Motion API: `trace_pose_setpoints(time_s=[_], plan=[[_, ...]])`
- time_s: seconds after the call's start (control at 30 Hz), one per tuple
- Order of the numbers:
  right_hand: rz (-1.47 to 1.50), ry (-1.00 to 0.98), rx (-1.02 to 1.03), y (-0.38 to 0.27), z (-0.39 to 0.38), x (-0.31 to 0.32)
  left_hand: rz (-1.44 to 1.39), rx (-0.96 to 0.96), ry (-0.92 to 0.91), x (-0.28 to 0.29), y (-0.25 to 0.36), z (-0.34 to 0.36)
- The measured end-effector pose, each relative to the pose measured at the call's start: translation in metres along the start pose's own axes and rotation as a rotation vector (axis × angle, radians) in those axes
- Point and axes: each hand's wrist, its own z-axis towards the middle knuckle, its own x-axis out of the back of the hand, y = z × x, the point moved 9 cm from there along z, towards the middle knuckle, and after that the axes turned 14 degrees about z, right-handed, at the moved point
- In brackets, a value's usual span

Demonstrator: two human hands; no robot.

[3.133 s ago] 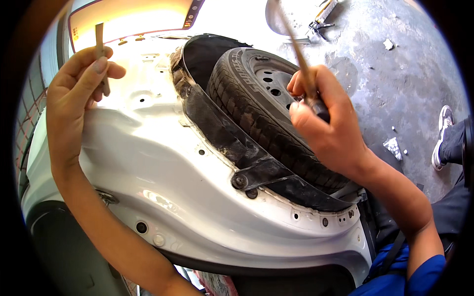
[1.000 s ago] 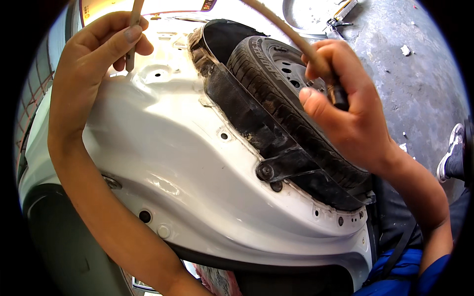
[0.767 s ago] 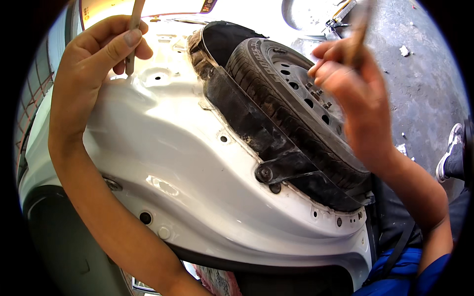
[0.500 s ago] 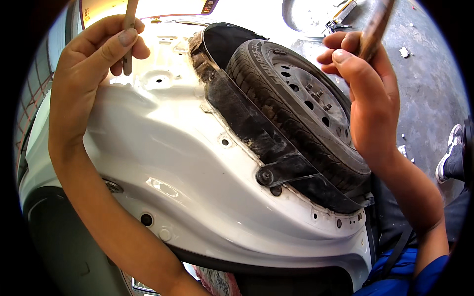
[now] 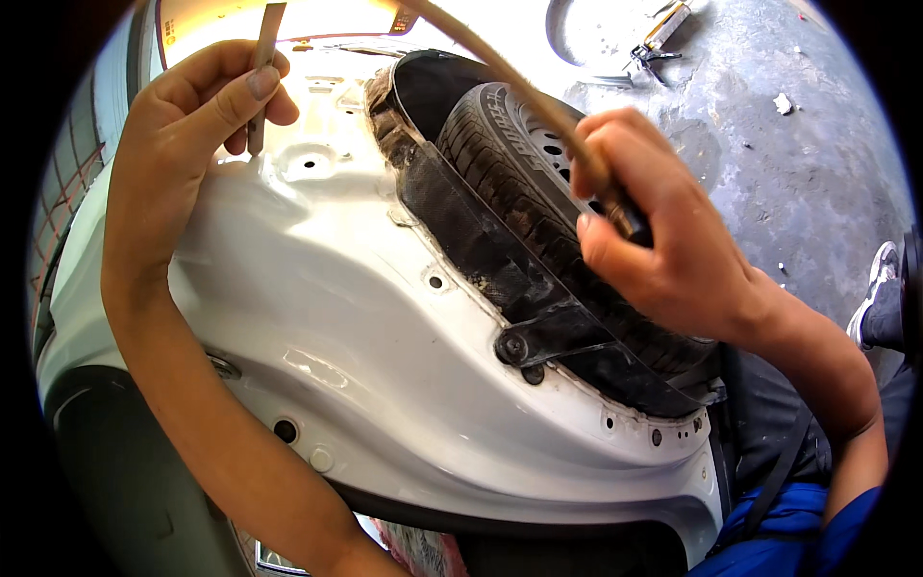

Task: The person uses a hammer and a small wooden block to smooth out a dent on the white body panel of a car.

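Flat strip [image 5: 268, 38] tilts slightly at the far left, over or against the white car body [image 5: 327, 288]; contact cannot be told. The left hand [image 5: 173, 144] has its grip pinched on it. The right hand [image 5: 663, 212] has its grip closed round the dark end of a blurred brown stick [image 5: 519, 87], above the tyre [image 5: 524, 202]. Raised lettering [image 5: 519, 135] curves along the tyre's sidewall; printed marks [image 5: 401, 20], too small to read, sit on the bright board [image 5: 317, 17] beyond.
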Motion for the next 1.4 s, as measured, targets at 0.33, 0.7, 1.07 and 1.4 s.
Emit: trace_pose_setpoints(time_s=[0.33,0.7,1.07,1.4], plan=[[-0.019,0.001,0.029,-0.004,0.001,0.001,0.011,0.022,-0.002,-0.001,0.001,-0.001],[0.112,0.094,0.062,-0.004,0.005,0.014,-0.012,-0.014,0.009,0.003,0.001,0.0],[0.205,0.245,0.113,-0.012,0.0,0.025,-0.061,-0.039,0.059,0.006,0.001,-0.006],[0.28,0.311,0.115,-0.006,-0.004,0.036,-0.03,-0.032,0.035,0.0,0.001,-0.003]])
